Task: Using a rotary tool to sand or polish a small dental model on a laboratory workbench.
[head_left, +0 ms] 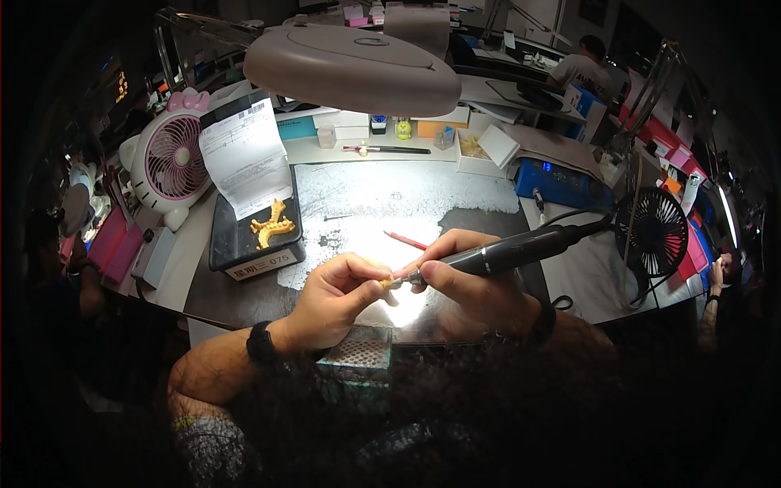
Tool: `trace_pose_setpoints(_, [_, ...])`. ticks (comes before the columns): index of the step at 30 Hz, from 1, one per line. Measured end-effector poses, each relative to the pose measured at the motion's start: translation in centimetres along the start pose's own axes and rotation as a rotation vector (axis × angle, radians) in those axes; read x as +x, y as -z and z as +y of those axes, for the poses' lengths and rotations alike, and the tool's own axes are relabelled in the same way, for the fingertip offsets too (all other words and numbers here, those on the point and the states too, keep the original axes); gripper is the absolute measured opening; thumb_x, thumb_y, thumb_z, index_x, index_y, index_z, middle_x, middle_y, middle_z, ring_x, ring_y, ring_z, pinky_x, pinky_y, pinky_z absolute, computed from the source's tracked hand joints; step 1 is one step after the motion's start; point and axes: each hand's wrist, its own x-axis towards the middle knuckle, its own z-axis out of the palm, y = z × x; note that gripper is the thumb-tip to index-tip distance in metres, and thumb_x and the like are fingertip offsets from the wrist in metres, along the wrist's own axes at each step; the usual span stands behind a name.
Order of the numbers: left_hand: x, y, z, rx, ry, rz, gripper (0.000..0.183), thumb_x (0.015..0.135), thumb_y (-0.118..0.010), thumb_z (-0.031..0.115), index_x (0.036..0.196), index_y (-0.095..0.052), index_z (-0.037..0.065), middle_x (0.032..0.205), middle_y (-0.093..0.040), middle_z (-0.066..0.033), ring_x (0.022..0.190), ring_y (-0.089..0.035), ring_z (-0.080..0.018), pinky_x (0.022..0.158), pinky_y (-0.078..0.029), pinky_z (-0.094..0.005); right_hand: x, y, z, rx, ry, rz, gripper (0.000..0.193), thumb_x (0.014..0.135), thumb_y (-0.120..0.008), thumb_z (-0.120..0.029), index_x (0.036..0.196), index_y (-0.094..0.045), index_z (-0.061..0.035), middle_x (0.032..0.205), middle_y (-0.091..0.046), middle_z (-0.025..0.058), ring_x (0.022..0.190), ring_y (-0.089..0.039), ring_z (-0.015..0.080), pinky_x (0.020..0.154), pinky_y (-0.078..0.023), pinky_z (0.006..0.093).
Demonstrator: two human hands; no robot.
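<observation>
My left hand [332, 294] pinches a small yellowish piece [386, 284] between thumb and fingertips; its exact kind is too small to tell. In my right hand [472, 281] lies a black rotary handpiece [517, 250], gripped like a pen. Its metal nose meets or nearly meets the small piece, under the bright light. Just beyond my fingers a red pencil [404, 240] rests on the work surface. To the left stands a black tray [218, 244] holding yellow dental models [273, 224] and a printed paper slip [246, 167].
A large lamp head [350, 69] hangs over the bench. A pink-and-white fan [175, 159] stands left; a blue control unit [561, 185] and black fan [651, 232] stand right. Behind are a brush [399, 150] and an open white box [480, 154]. Another person [586, 69] sits at the far right.
</observation>
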Motion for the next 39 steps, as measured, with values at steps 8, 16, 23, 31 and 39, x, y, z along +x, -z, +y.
trace_pose_setpoints(8, [0.02, -0.01, 0.09, -0.011, -0.019, -0.009, 0.01, 0.102, -0.063, 0.008, 0.109, -0.061, 0.001, 0.108, -0.067, -0.0159, 0.097, -0.07, -0.0249, 0.089, -0.059, -0.0402, 0.12, -0.4, 0.23, 0.036, 0.034, 0.062, 0.016, 0.093, -0.075, -0.009, 0.1, -0.067, 0.0036, 0.087, -0.074, 0.0085, 0.079, -0.07, 0.0098, 0.069, -0.056, 0.0222])
trace_pose_setpoints(16, [0.04, 0.19, 0.03, -0.034, 0.002, -0.043, 0.011, 0.102, -0.063, 0.004, 0.111, -0.06, -0.001, 0.112, -0.067, -0.0125, 0.102, -0.068, -0.0204, 0.094, -0.056, -0.0366, 0.03, -0.47, 0.18, 0.041, 0.026, 0.071, 0.015, 0.093, -0.074, -0.008, 0.1, -0.068, 0.0036, 0.086, -0.074, 0.0076, 0.078, -0.07, 0.0089, 0.068, -0.055, 0.0213])
trace_pose_setpoints(23, [0.03, 0.17, 0.05, -0.016, -0.003, -0.046, 0.012, 0.102, -0.063, 0.005, 0.112, -0.06, -0.001, 0.111, -0.067, -0.0125, 0.102, -0.068, -0.0202, 0.093, -0.057, -0.0364, 0.33, -0.16, 0.51, -0.015, 0.12, 0.024, 0.011, 0.095, -0.07, -0.006, 0.098, -0.067, 0.0037, 0.086, -0.073, 0.0075, 0.078, -0.07, 0.0098, 0.073, -0.057, 0.0242])
trace_pose_setpoints(31, [0.0, 0.2, -0.02, -0.035, -0.001, -0.034, 0.016, 0.102, -0.064, 0.008, 0.115, -0.059, -0.001, 0.113, -0.067, -0.0127, 0.103, -0.068, -0.0214, 0.093, -0.057, -0.0367, -0.03, -0.09, 0.21, 0.077, 0.035, 0.014, 0.01, 0.1, -0.063, -0.006, 0.105, -0.064, 0.003, 0.102, -0.075, 0.0189, 0.086, -0.069, 0.0146, 0.09, -0.058, 0.0368])
trace_pose_setpoints(39, [0.03, 0.0, 0.29, -0.027, 0.033, -0.013, 0.017, 0.103, -0.062, 0.009, 0.118, -0.059, -0.001, 0.113, -0.068, -0.0123, 0.103, -0.069, -0.0215, 0.093, -0.057, -0.0364, -0.09, -0.06, 0.09, 0.037, 0.004, 0.014, 0.01, 0.1, -0.063, -0.006, 0.105, -0.064, 0.003, 0.105, -0.075, 0.0198, 0.088, -0.069, 0.015, 0.086, -0.059, 0.0349])
